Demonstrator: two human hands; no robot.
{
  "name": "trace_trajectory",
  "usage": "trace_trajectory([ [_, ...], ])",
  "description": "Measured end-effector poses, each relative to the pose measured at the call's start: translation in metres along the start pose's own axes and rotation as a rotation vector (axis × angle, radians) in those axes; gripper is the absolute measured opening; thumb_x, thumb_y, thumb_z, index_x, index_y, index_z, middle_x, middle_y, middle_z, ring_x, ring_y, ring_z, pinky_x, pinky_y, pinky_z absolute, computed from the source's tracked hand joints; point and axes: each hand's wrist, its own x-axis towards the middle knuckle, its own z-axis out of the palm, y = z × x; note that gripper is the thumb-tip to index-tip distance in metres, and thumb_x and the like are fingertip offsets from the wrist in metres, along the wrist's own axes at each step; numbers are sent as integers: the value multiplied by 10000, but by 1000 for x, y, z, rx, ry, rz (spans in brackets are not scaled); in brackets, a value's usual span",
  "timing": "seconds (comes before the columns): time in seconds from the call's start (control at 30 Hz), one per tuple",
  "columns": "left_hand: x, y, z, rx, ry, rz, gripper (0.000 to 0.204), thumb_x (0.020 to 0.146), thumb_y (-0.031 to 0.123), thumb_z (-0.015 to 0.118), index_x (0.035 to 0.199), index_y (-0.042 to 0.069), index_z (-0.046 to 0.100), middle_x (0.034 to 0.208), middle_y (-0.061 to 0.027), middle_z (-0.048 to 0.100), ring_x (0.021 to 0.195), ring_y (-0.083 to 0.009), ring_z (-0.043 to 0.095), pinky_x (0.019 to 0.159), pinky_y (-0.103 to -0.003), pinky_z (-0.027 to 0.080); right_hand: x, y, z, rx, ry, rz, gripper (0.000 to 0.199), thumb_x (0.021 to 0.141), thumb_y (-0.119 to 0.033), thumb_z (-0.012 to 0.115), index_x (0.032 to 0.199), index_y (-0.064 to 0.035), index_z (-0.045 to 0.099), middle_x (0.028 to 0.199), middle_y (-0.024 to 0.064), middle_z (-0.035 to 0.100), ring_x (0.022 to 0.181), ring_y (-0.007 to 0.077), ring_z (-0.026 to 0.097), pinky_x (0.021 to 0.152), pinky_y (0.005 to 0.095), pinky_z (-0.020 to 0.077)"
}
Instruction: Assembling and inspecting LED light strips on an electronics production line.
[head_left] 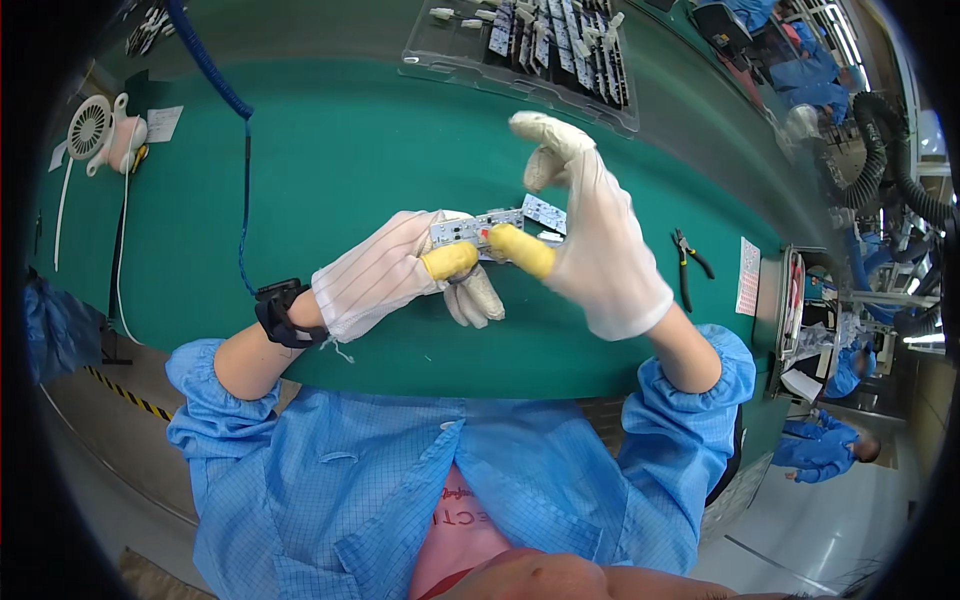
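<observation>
Both my hands wear whitish gloves with yellow covers on the thumbs. My left hand (pixel 400 262) grips a narrow circuit board (pixel 458 232) with small parts on its pale face, the thumb along its near edge. The thumb of my right hand (pixel 605 245) rests at the right part of that board, beside a small red spot. The other fingers of this hand are raised and curved, well apart from the thumb. Just behind the board, another circuit board (pixel 545 213) lies on the green mat, partly covered by my right hand.
A clear plastic tray (pixel 425 65) of several upright circuit boards stands at the far side. Black-and-yellow pliers (pixel 686 270) lie right. A small fan (pixel 92 128) sits far left. A blue coiled cord (pixel 245 180) hangs near my black wrist strap (pixel 285 312). Other people are at far right.
</observation>
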Motion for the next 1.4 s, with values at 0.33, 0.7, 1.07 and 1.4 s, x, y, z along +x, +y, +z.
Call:
trace_trajectory([
  [0.33, 4, 23, 11, 576, 193, -75, 329, 856, 213, 618, 1089, -18, 607, 906, -100, 666, 757, -185, 624, 659, -291, 481, -8, 19, -7, 427, -154, 49, 221, 721, -124, 700, 917, -21, 695, 854, 108, 688, 773, 204, 663, 712, 305, 533],
  [0.7, 16, 24, 18, 761, 533, 305, 360, 866, -19, 435, 1211, -9, 540, 798, -102, 607, 719, -189, 578, 736, -282, 457, -257, 123, -289, 378, 877, 771, 225, 876, -123, 618, 1078, -23, 623, 912, 40, 629, 817, 119, 581, 715, 237, 462],
  [1.07, 31, 32, 23, 351, 607, 265, 382, 968, 215, 369, 1189, -36, 554, 809, -137, 609, 734, -208, 569, 728, -314, 448, -606, 243, -295, 355, 1253, 1843, 323, 786, -371, 741, 904, -75, 684, 760, 85, 668, 614, 202, 635, 520, 352, 516],
  [1.4, 27, 4, -19, 466, 630, 392, 462, 913, 245, 447, 1312, 15, 490, 765, 20, 422, 735, -94, 407, 744, -226, 341, -296, 117, -314, -294, 610, 718, 304, 852, -149, 662, 1128, -25, 627, 1003, 71, 670, 900, 149, 609, 796, 274, 479],
])
